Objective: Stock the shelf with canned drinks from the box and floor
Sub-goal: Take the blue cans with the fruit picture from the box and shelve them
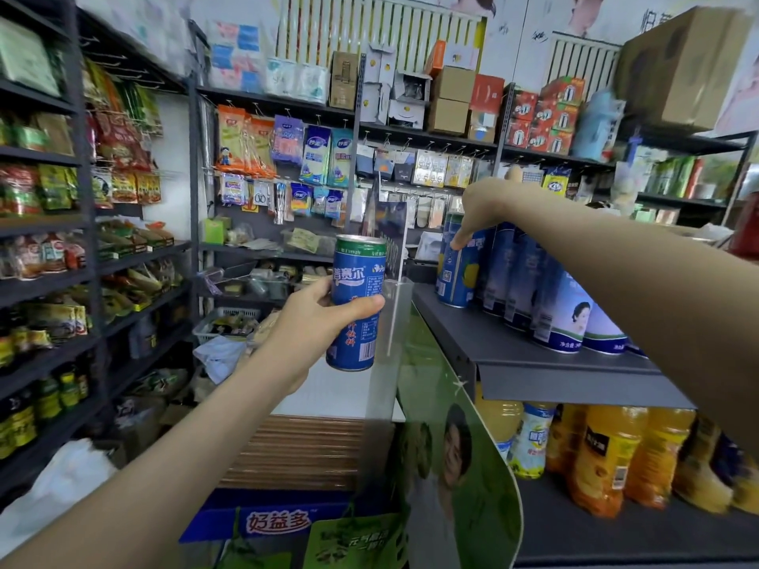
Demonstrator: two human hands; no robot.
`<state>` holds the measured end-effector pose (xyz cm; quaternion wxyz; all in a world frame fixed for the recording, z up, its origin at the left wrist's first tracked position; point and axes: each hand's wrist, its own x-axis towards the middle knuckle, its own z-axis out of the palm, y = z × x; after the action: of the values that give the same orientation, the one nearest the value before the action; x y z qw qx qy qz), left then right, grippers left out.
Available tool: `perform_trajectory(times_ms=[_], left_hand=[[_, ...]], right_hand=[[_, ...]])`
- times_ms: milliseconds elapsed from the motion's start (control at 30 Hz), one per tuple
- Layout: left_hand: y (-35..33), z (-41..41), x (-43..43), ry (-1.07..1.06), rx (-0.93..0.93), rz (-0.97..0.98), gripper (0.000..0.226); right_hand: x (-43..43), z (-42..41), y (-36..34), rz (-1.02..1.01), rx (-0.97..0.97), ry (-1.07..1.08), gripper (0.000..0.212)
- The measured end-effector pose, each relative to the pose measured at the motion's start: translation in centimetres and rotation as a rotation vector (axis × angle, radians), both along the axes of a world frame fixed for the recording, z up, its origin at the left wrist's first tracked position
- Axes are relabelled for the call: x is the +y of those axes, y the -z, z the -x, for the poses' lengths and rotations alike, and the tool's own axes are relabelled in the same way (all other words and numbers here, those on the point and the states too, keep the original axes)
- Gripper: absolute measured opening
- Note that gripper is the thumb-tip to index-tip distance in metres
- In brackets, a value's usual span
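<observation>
A blue can (356, 306) with a green rim band was gripped around its middle by the left hand (318, 322), thumb across the front and fingers curled behind; it was held upright in the air, just left of the shelf (530, 355) and apart from it. White Chinese characters were printed across the can, of which "赛尔" could be read, and a barcode was seen near its base. The right hand (484, 209) was clasped over the top of the end can (454, 271), fingers draped behind it and the thumb pressed down its front; this can stood upright at the left end of a row of cans (554, 305) on the dark grey shelf, touching its neighbour. "净含量" was printed on the white bands at the bases of the nearer cans. Orange juice bottles (608, 457) were ranged on the level below; a blue carton (279, 523) marked "好益多" lay low in front; a cardboard box (681, 67) sat atop the far shelving.
</observation>
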<state>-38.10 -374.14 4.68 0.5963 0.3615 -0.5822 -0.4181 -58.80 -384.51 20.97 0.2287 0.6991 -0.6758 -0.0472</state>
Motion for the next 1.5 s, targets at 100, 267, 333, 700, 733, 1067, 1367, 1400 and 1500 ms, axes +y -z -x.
perform_trajectory(times_ms=[100, 267, 333, 700, 733, 1067, 1367, 1400, 1500], left_hand=[[0.0, 0.4, -0.1, -0.006, 0.002, -0.002, 0.023], [-0.1, 1.1, -0.1, 0.002, 0.006, 0.004, 0.022], [-0.3, 1.4, -0.1, 0.003, 0.001, 0.004, 0.023], [-3.0, 6.5, -0.4, -0.033, -0.069, 0.067, 0.032], [-3.3, 7.0, -0.6, -0.032, -0.073, 0.08, 0.035], [-3.3, 11.1, -4.2, 0.111, -0.231, 0.124, 0.038], [-2.7, 12.9, -6.0, -0.093, -0.505, 0.172, 0.052], [-2.7, 13.1, -6.1, -0.126, -0.526, 0.183, 0.053], [-2.6, 13.7, -6.4, -0.236, -0.577, 0.195, 0.059]], right_hand=[[0.4, 0.0, 0.1, 0.011, -0.016, 0.001, 0.06], [0.6, 0.2, 0.3, 0.074, 0.045, 0.014, 0.06], [0.6, 0.6, 0.4, 0.095, 0.07, 0.014, 0.073], [9.7, -0.9, -1.7, -0.417, -0.533, -0.479, 0.056], [10.0, -0.6, -1.9, -0.441, -0.506, -0.466, 0.058], [8.2, 2.5, -1.6, -0.369, -0.443, -0.383, 0.055], [7.0, 3.7, -1.3, -0.233, -0.201, -0.31, 0.068], [6.8, 3.7, -1.2, -0.19, -0.148, -0.3, 0.07], [6.4, 3.6, -0.9, -0.106, -0.001, -0.302, 0.069]])
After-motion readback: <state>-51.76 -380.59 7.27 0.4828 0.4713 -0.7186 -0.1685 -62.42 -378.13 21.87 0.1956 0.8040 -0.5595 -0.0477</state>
